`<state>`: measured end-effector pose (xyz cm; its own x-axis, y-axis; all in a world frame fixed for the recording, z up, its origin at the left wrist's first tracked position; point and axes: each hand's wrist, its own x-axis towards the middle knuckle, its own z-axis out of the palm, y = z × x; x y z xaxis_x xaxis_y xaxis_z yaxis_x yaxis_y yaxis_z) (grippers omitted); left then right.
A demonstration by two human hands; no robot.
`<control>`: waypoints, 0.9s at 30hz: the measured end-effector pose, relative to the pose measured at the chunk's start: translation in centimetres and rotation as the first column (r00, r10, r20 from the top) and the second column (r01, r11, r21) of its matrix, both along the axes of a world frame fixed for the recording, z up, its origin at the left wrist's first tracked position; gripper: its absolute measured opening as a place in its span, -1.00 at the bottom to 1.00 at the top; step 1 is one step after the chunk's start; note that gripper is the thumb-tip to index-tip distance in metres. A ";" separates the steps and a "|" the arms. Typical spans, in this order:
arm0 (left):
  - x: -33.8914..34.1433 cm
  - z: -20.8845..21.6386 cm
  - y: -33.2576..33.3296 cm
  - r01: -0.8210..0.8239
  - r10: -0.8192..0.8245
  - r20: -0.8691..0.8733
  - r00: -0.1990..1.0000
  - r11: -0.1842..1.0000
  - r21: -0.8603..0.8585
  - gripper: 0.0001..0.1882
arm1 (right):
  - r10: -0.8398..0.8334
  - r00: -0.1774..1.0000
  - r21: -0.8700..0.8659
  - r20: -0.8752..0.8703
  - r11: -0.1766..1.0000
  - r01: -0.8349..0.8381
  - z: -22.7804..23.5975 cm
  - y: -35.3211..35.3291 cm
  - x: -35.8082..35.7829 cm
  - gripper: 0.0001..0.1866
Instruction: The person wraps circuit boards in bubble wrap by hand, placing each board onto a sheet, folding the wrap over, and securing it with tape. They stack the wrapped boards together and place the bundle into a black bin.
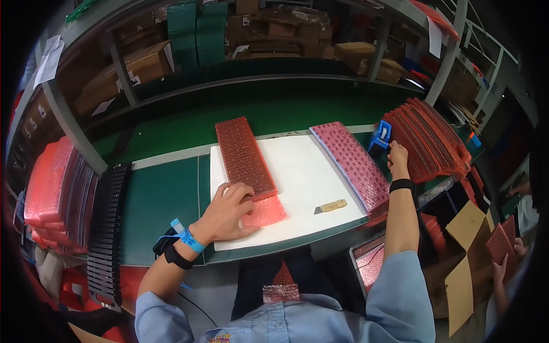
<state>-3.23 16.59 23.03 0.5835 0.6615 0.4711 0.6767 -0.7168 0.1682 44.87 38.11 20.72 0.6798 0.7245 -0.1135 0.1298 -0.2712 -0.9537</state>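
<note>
A red bubble-wrap bag (243, 154) with a dark flat piece inside lies on the white board, its loose flap (266, 212) toward me. My left hand (229, 208) rests over the bag's near end and flap, fingers spread and slightly bent. My right hand (397, 159) is closed in a pinch at the near side of a blue tape dispenser (380, 137); whatever sits between its fingertips is too small to make out. Between the dispenser and the white board lies a pink bubble-wrapped panel (350, 163). A knife with a tape-wrapped handle (331, 206) lies near the board's front edge.
The white board (303, 171) covers part of the green bench. Stacked red bubble-wrap packs stand at right (423, 140) and left (54, 191). A black slotted rack (106, 228) leans beside the left stack. An open carton (466, 263) is at lower right, near another person's hands (503, 268).
</note>
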 end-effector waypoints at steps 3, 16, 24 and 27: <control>0.0 -1.0 0.1 0.040 -0.035 -0.049 0.998 0.995 0.093 -0.87 | 0.024 1.000 0.035 -0.003 0.999 -0.024 -0.2 -0.2 0.1 -0.77; -2.0 -0.4 6.2 -0.223 0.278 0.083 0.957 0.888 -0.401 -0.90 | 0.110 0.993 -0.033 0.047 0.994 -0.109 0.8 1.1 0.2 -0.70; -2.7 0.1 7.6 -0.205 0.187 -0.084 0.979 0.861 -0.466 -0.89 | 0.078 0.983 -0.041 -0.163 0.995 -0.086 1.8 0.9 -1.0 -0.76; -2.7 0.1 7.8 -0.187 0.184 -0.052 0.981 0.859 -0.476 -0.89 | 0.072 0.972 -0.070 -0.225 0.993 -0.090 2.5 0.4 -2.0 -0.81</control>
